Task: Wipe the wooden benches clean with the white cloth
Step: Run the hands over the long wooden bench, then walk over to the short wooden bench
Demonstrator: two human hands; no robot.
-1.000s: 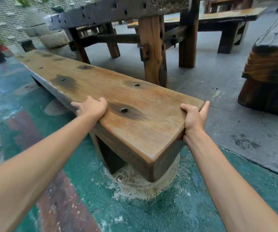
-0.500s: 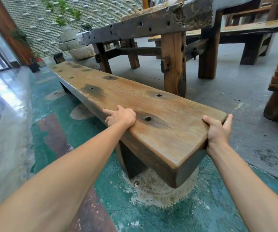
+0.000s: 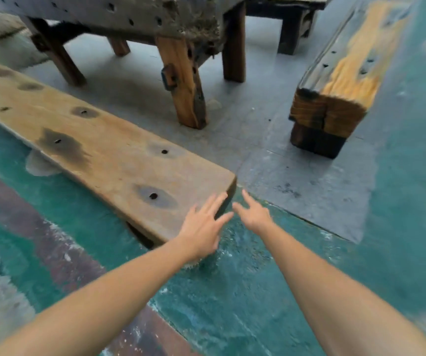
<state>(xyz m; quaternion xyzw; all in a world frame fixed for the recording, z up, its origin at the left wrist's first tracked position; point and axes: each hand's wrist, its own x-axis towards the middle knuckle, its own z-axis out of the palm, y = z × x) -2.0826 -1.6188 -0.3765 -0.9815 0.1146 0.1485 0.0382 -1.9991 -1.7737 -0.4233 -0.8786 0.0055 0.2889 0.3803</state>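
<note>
A long wooden bench [image 3: 109, 155] with dark stains and bolt holes runs from the far left to the middle of the view. My left hand [image 3: 202, 228] hovers over its near end corner with fingers spread, holding nothing. My right hand [image 3: 254, 214] floats just off the same end, over the green floor, also spread and holding nothing. Neither hand touches the plank as far as I can see. No white cloth is in view.
A heavy rough wooden table [image 3: 134, 14] on thick legs stands behind the bench. A second bench [image 3: 345, 75], yellow and charred, lies to the right. A third bench [image 3: 289, 14] stands behind the table. The floor is grey slab [image 3: 296, 176] and worn green paint [image 3: 232, 291].
Both hands have let go of the bench end and pulled back with fingers spread. The view has risen and tilted down, so the bench looks farther below me.
</note>
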